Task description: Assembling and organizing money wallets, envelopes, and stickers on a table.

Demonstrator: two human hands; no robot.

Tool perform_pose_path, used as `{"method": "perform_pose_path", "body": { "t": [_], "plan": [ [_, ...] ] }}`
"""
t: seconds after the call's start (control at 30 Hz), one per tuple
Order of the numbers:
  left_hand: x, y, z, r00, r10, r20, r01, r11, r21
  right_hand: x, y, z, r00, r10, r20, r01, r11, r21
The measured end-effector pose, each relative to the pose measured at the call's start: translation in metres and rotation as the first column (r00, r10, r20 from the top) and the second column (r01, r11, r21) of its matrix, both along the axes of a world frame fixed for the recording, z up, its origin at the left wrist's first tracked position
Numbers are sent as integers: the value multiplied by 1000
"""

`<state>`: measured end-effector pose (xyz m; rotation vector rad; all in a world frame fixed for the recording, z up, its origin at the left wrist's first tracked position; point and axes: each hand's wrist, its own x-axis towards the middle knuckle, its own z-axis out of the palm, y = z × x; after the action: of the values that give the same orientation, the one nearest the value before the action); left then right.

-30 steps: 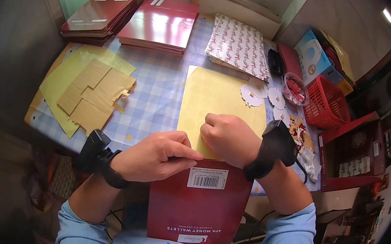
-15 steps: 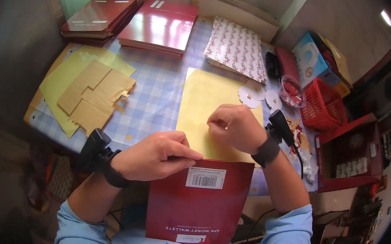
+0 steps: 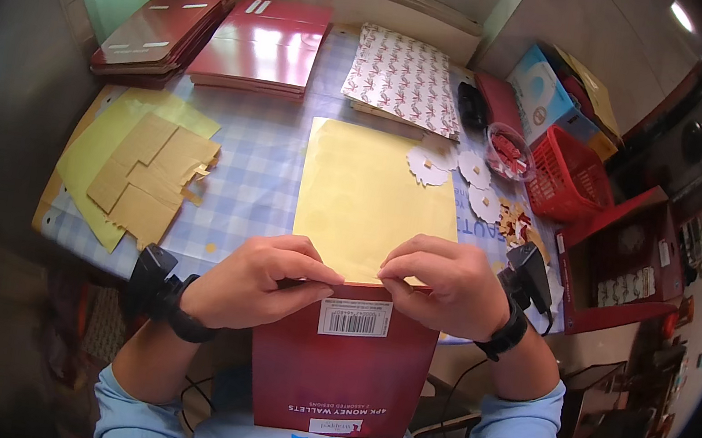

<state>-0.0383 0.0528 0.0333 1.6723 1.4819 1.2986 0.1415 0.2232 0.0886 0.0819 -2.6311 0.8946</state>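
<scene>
A dark red printed cardboard piece point(image 3: 340, 373) with a white barcode label leans from the table's front edge down to my lap. My left hand point(image 3: 271, 284) pinches its far edge left of the middle, thumb and forefinger pressed together. My right hand point(image 3: 444, 284) is closed at the same edge, a short way to the right, with fingertips pressed on it. Whether something small is between those fingertips cannot be made out. Just beyond both hands lies a plain yellow sheet point(image 3: 372, 195). White scalloped paper discs point(image 3: 430, 160) lie at its far right corner.
Tan cardboard pieces point(image 3: 148, 175) lie on yellow-green paper at left. Stacks of red cardboard point(image 3: 263, 48) and patterned sheets point(image 3: 407, 76) line the back. At right are a clear tub point(image 3: 509, 151), a red basket point(image 3: 571, 177), an open red box point(image 3: 624, 268) and paper scraps point(image 3: 515, 218).
My right hand has come from above the yellow sheet toward me, down to the red cardboard's far edge. My left hand stays on that edge. The whole view has shifted slightly.
</scene>
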Motion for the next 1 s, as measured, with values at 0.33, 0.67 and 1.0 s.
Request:
{"method": "perform_pose_path", "body": {
  "t": [0.33, 0.67, 1.0],
  "plan": [
    [1, 1, 2, 1000, 17, -6, -17, 1000, 2, -4, -3, -6, 997, 72, -35, -65, 983, 174],
    [1, 1, 2, 1000, 10, -12, -10, 1000, -2, -3, -5, -4, 994, 113, -7, -108, 966, 234],
    [5, -1, 10, 993, 43, 105, -26, 987, -156, 1, -8, -5, 986, 164, -20, -148, 932, 331]
  ]
}}
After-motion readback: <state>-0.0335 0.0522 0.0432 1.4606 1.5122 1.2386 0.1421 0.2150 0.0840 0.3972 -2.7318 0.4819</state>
